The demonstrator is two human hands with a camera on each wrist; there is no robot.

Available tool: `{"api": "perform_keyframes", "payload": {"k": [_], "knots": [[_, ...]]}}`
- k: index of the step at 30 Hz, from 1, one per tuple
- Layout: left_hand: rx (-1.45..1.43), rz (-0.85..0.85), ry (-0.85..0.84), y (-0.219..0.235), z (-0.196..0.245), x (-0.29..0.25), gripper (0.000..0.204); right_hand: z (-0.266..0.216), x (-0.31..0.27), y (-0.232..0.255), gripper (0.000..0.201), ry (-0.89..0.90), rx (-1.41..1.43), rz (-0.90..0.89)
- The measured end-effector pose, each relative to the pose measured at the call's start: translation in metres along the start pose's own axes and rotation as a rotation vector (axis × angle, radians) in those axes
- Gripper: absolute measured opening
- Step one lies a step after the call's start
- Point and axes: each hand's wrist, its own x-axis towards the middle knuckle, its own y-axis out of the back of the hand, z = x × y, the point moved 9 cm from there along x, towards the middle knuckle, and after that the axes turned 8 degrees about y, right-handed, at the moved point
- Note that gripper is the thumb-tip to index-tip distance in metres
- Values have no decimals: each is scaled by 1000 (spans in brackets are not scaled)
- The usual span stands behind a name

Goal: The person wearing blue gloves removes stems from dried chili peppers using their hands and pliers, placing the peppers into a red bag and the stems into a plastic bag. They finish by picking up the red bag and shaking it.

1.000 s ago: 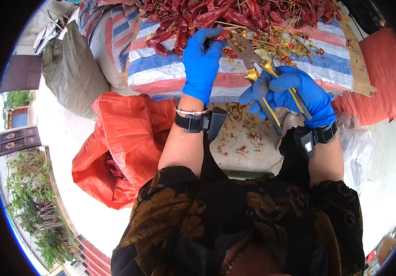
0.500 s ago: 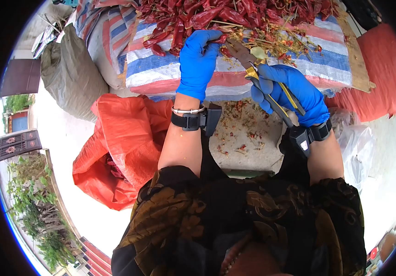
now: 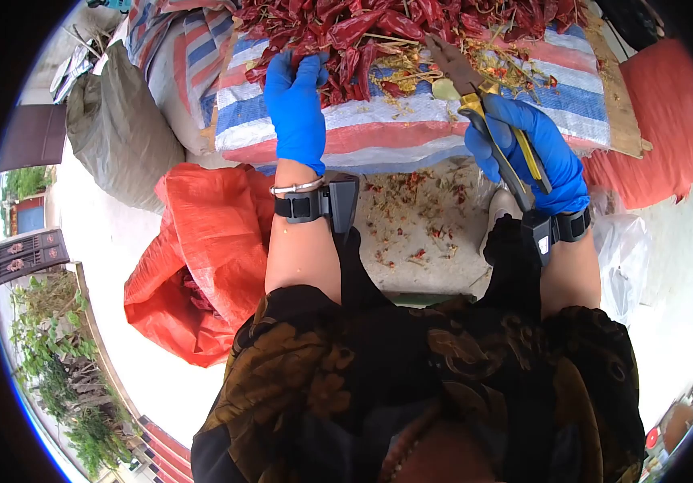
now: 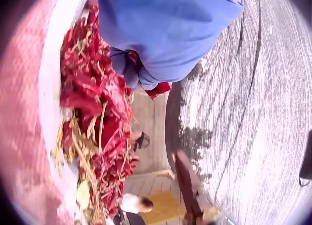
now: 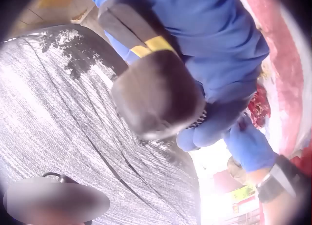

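Observation:
My left hand, in a blue glove, is at the left front of a pile of dried red chili peppers. In the left wrist view, its fingers hold a dried chili pepper, whose red end sticks out past the glove. My right hand, also gloved in blue, grips pliers with black-and-yellow handles. Their rusty metal head points up and left over the yellowish stem scraps, apart from the left hand. The handles stand close together.
A striped woven sheet covers the table under the peppers. An open red-orange sack with peppers inside stands below left, and a grey-green sack behind it. At right are a full red sack and a clear plastic bag. Scraps litter the floor.
My left hand has moved left, away from the tip of the pliers, to the pile's left side. The spread plier handles have come together, and the pliers have moved slightly right and up.

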Motion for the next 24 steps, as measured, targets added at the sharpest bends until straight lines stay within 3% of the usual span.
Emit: {"api": "perform_keyframes", "payload": {"k": [1, 3, 5, 6, 7, 8, 9, 11, 12, 15, 16, 17, 21, 24], "knots": [[-111, -46, 35, -4, 0, -5, 22, -7, 1, 3, 30, 90, -56, 30], [-29, -65, 6, -17, -7, -3, 21, -6, 11, 15, 31, 13, -71, 66], [-27, -127, 22, -24, -25, -8, 14, -6, 13, 14, 32, 135, -200, -57], [-75, -212, 84, -28, -32, -10, 16, -5, 11, 17, 33, 153, -165, -56], [-278, -178, 238, -29, -47, -4, 16, -11, 13, 18, 35, 193, -139, -65], [-329, -325, 335, -46, -52, -13, 23, -9, 10, 27, 37, 120, -131, 133], [-373, -475, 397, -65, -47, -15, 31, -6, 15, 21, 37, 123, -118, 103], [-681, -395, 563, -84, -33, -28, 32, -17, 25, 11, 35, 185, 125, -54], [-704, -282, 604, -83, -36, -28, 28, -16, 27, 21, 34, 161, 81, 37], [-728, -200, 547, -80, -41, -20, 22, -12, 32, 19, 36, 183, -55, -25], [-768, -318, 455, -77, -41, -19, 12, -11, 30, 14, 38, 184, -117, -58], [-772, -322, 440, -72, -52, -17, 12, -12, 28, 10, 38, 191, -127, -67], [-777, -335, 467, -70, -54, -23, 11, 3, 14, -4, 37, 77, -190, -152], [-799, -363, 327, -67, -42, -26, 8, 17, 9, -12, 36, -26, -247, -260]]}}
